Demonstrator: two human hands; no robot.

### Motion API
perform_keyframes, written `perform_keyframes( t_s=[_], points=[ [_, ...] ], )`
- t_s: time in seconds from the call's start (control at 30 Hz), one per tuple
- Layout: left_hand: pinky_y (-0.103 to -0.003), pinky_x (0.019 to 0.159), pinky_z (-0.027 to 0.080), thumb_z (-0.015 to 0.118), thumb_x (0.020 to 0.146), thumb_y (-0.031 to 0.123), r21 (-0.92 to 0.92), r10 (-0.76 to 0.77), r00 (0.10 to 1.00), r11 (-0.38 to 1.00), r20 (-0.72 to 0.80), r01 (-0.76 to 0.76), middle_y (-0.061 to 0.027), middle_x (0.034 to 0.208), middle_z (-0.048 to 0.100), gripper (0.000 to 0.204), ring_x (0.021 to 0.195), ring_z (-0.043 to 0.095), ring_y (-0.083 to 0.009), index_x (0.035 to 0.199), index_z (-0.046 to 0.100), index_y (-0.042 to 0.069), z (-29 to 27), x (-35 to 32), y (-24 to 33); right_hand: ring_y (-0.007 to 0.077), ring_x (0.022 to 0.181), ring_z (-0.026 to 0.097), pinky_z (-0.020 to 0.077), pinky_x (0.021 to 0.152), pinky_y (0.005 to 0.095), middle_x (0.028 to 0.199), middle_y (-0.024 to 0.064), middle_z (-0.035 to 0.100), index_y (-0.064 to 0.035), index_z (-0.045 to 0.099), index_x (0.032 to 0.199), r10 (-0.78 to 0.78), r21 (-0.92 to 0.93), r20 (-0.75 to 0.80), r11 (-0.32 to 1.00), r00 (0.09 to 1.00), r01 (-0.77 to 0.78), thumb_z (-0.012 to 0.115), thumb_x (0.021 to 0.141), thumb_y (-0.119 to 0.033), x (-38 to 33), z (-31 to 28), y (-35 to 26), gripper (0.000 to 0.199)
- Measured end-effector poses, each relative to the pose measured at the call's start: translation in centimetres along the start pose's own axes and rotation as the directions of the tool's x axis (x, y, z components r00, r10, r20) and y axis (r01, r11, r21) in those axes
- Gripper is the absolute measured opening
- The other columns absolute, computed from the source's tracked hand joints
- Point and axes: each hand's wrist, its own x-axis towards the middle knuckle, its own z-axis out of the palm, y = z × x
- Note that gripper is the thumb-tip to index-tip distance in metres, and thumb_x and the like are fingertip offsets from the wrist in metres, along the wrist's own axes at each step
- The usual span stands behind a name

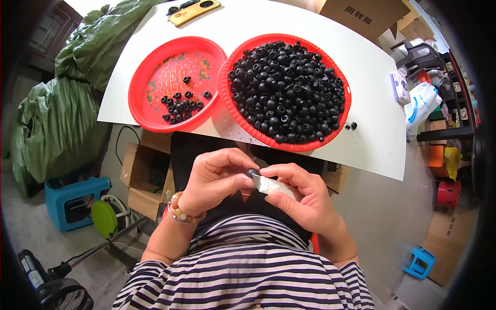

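Clearly you are early in the pile: your left hand (pixel 214 178) pinches 1 small black rubber piece (pixel 252 172) over your lap, and your right hand (pixel 299 194) pinches a taped blade (pixel 271 186) against it. Only a small scatter lies in the left red tray (pixel 142 98), by my judgement the finished ones, while the right red tray (pixel 232 111) is heaped full.

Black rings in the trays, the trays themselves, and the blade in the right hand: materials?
Black rings: likely rubber or soft plastic; matte, dull highlights. Red trays: probably glossy moulded plastic, shiny rims. Blade in right hand: looks like metal, grey sheen, wrapped in whitish tape or paper. Left hand pinches one ring.
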Motion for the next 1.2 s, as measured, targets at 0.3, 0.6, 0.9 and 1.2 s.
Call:
perform_keyframes(
  t_s=[0.3, 0.6, 0.9, 1.2],
  points=[
    [-0.021, 0.049, 0.049, 0.066, 0.071, -0.005, 0.052, 0.11, 0.993, 0.992, 0.034, -0.111, -0.0114, 0.078, 0.059, 0.015, 0.06, 0.06, -0.0147, 0.086, 0.062, -0.005, -0.9, 0.2, -0.5, 0.0063, 0.079, 0.054, 0.042, 0.07, 0.0194, 0.094, 0.0048, 0.06, -0.0025, 0.055, 0.109, -0.022, 0.115, 0.027, 0.993, 0.999, 0.019, 0.059, 0.082, -0.006, 0.1, 0.4, 0.6, 0.028],
    [-0.019, 0.041, 0.039, 0.073, 0.068, 0.008, 0.172, 0.16, 0.987, 0.972, 0.006, -0.158, -0.0123, 0.075, 0.06, 0.019, 0.055, 0.052, -0.0104, 0.079, 0.063, -0.002, -1.2, 0.2, -0.6, 0.0048, 0.078, 0.053, 0.0419, 0.068, 0.0188, 0.089, 0.0039, 0.06, -0.0022, 0.054, 0.108, 0.041, 0.054, 0.015, 0.998, 0.999, -0.042, 0.058, 0.082, -0.007, 0.1, 0.8, 0.1, 0.026],
    [-0.019, 0.047, 0.045, 0.068, 0.07, -0.001, 0.132, 0.109, 0.992, 0.985, 0.057, -0.115, -0.0101, 0.076, 0.06, 0.016, 0.059, 0.059, -0.0116, 0.085, 0.063, -0.004, -1.1, 0.3, -0.4, 0.0055, 0.077, 0.052, 0.0415, 0.069, 0.019, 0.088, 0.0035, 0.059, -0.001, 0.054, 0.105, 0.002, 0.063, 0.015, 0.998, 1.0, -0.003, 0.057, 0.084, -0.009, 0.3, 0.6, 0.3, 0.023],
    [-0.018, 0.041, 0.04, 0.066, 0.077, 0.014, -0.064, -0.032, 0.998, 0.998, -0.058, 0.028, -0.0124, 0.077, 0.058, 0.021, 0.051, 0.051, -0.0095, 0.087, 0.061, -0.004, -1.0, 0.0, -1.1, 0.0049, 0.072, 0.05, 0.0409, 0.065, 0.0199, 0.082, 0.001, 0.055, -0.0019, 0.05, 0.101, 0.027, 0.39, -0.018, 0.92, 0.999, -0.017, 0.058, 0.085, -0.015, 1.1, 0.2, 0.9, 0.022]
  ],
)
